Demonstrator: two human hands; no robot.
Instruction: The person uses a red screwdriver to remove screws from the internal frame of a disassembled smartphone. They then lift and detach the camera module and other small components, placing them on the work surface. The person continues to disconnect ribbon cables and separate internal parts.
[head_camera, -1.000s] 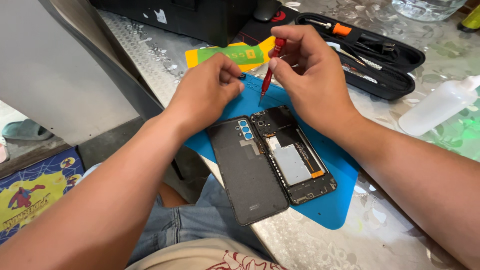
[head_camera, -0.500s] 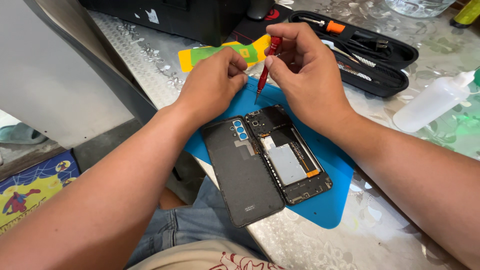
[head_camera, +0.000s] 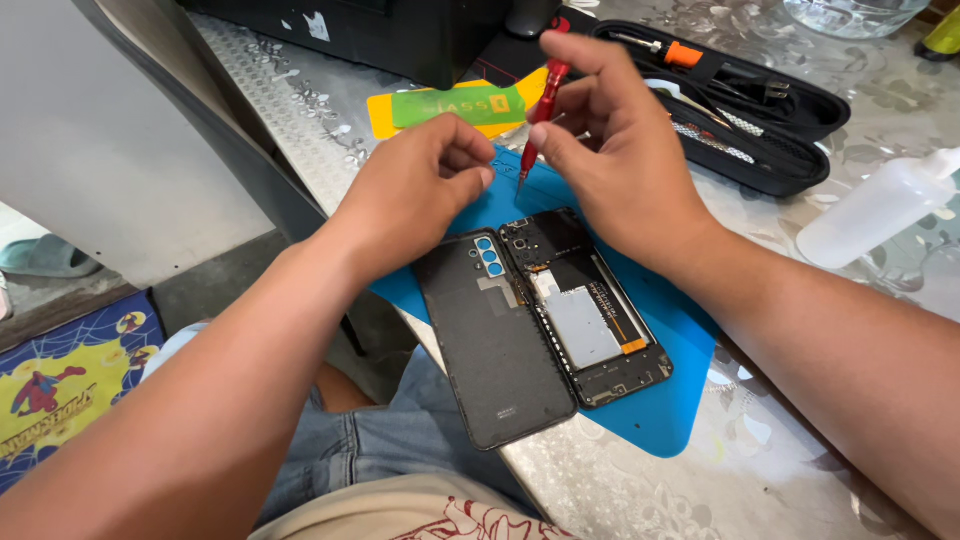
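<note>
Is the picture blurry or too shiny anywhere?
Head view: bright daylight, mostly sharp; the opened phone and red screwdriver are clear; the glossy tablecloth shines pale at upper right; soft shadows lie under both hands; edges bend slightly.

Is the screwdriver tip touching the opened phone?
Apart. The head view shows the screwdriver tip hanging over the blue mat, above the phone's top edge, with mat visible between them; the right hand holds it.

screwdriver (head_camera: 541, 110): glossy red metal handle
back cover (head_camera: 490, 340): matt black plastic
mat (head_camera: 655, 400): smooth blue rubbery sheet
bottle (head_camera: 880, 205): translucent plastic
</note>
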